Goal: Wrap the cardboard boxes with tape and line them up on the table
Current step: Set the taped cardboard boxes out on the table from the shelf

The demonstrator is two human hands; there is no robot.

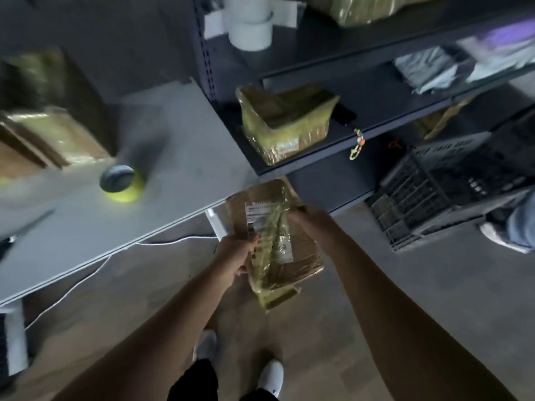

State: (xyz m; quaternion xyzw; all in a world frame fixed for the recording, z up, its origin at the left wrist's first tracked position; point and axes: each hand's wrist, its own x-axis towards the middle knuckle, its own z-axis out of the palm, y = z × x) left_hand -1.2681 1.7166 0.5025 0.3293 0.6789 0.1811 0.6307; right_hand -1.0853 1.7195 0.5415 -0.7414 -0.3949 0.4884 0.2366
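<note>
Cardboard boxes (55,137), brown and bound in glossy yellow-green tape, sat blurred at ten o'clock on the flat grey table (179,140). Nearer nine o'clock stood the yellow-green tape roll (123,185) with its grey top. At centre, just off the table's edge and over the floor, the left hand (233,256) curled round the left edge of a flat brown cardboard parcel (304,253) with a white label and one crinkled, shiny band of tape down its length. The right hand (308,219) gripped its far right edge. Much bare card seemed left to cover. The wrapping would go best with the tape pulled taut, pressed flat and overlapped at the corners, since slack film wrinkles. At one o'clock a fully wrapped box (286,123) lay on the dark metal shelf (376,111). At three o'clock stood a dark slatted plastic crate (434,192).
</note>
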